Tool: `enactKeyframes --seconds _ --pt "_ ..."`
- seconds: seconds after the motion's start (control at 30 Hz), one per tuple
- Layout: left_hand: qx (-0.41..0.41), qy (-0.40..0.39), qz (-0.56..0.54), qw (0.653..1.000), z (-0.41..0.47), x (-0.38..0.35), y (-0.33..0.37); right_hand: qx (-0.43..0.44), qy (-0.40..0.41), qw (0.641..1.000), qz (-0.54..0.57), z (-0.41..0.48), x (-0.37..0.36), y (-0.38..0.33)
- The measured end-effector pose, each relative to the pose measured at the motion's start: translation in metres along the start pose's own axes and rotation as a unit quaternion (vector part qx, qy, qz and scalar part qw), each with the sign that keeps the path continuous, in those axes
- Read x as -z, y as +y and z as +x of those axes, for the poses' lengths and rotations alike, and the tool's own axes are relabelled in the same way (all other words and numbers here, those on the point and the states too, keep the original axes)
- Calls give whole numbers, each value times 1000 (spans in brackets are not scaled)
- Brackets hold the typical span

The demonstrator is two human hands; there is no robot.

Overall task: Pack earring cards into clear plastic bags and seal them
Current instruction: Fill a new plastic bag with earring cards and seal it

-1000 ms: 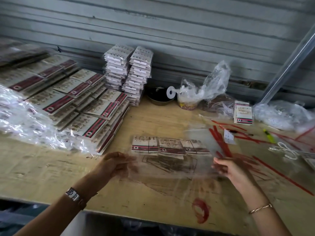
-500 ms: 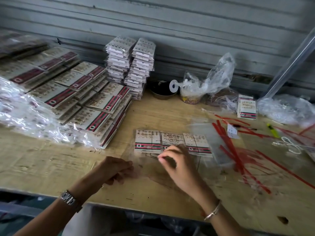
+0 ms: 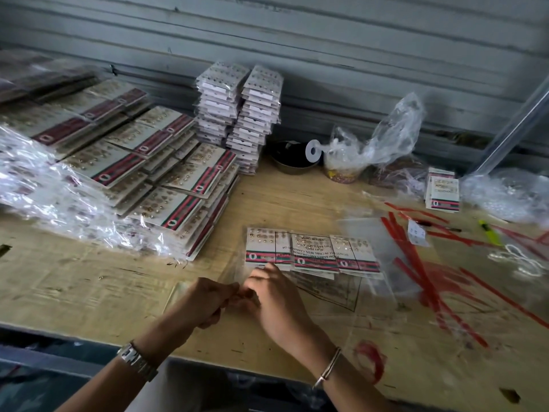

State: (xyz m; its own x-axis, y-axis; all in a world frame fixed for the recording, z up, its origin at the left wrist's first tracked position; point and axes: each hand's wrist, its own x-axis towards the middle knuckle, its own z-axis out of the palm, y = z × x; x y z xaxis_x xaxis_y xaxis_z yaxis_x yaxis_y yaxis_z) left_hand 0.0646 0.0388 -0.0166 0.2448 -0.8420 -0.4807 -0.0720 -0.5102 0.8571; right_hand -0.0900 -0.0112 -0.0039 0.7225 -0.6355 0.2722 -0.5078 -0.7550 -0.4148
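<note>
Plywood bench (image 3: 89, 281) against a grey ribbed shutter (image 3: 326, 40). Contents as follows.

1. Clear plastic bag (image 3: 341, 295), flat at bench centre, with the printed warning panel uppermost.
2. Earring cards (image 3: 312, 254), an overlapping row beneath the printed film, judged to be inside the bag at its twelve o'clock end.
3. Left hand (image 3: 208, 301), at the bag's eight o'clock corner. The fingers are curled and the tips are closed in a pinch on the bag edge.
4. Right hand (image 3: 276, 298), just beside it. The fingers are curled inward to meet the left fingertips at the same corner. The film is too transparent to show which layer each hand has.
5. Wrapped card stacks (image 3: 154, 173), at ten o'clock.
6. Two white card towers (image 3: 237, 114), at twelve o'clock.
7. Red strips (image 3: 416, 263), loose at three o'clock, lying near the bag's right edge.
8. Small card pile (image 3: 442, 188), at two o'clock.

Hazards, as judged:
- Both pinches work one corner, so the far side of the mouth lies unheld. It may crease and seal crooked.
- A tug toward six o'clock could slide the cards down into the closure line and trap one there.
- The slick film may slip from the fingertips.
- A red strip could catch on the bag if the bag drifts toward three o'clock.
</note>
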Motion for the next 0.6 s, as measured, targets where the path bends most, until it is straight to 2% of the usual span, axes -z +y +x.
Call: enactKeyframes --seconds 0.3,0.43,0.6 --pt "-48 17 118 992 0 -2 2 -49 -87 994 42 9 6 0" --pt "-36 16 103 994 1 0 3 -31 -100 994 33 9 5 2" --pt "-26 9 53 998 2 1 2 10 -85 996 -36 1 -3 0"
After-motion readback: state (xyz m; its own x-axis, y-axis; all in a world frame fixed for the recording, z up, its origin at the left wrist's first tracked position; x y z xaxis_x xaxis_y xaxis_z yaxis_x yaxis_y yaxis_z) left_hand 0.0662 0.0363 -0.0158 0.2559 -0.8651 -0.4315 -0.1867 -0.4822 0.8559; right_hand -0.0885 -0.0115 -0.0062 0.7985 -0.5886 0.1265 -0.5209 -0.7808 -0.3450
